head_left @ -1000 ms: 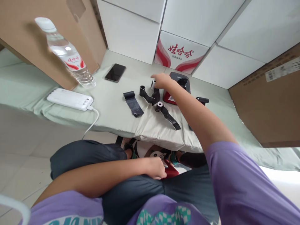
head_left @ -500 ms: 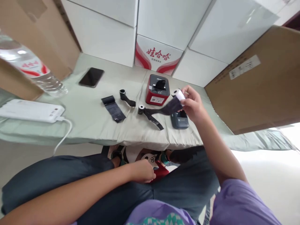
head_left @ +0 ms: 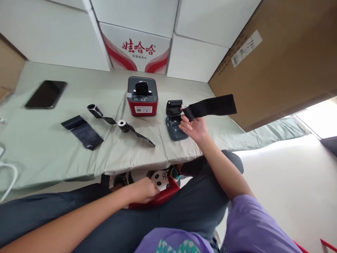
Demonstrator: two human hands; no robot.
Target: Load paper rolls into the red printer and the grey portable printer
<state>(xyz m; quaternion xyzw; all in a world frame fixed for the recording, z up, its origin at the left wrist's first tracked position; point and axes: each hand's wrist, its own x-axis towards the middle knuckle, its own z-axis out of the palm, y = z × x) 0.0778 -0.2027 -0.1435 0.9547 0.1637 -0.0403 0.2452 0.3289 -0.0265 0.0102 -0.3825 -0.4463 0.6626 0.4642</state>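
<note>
Right hand now holds the black roll over the grey printer.
Its grip pinches the roll, strip trailing right; half a second ago it held the roll higher, right of the printer.

The white cable runs off the left edge. The print on the red label printer's sticker is too small to read. The left hand's fingertips hide behind the red seat under the bench.
</note>
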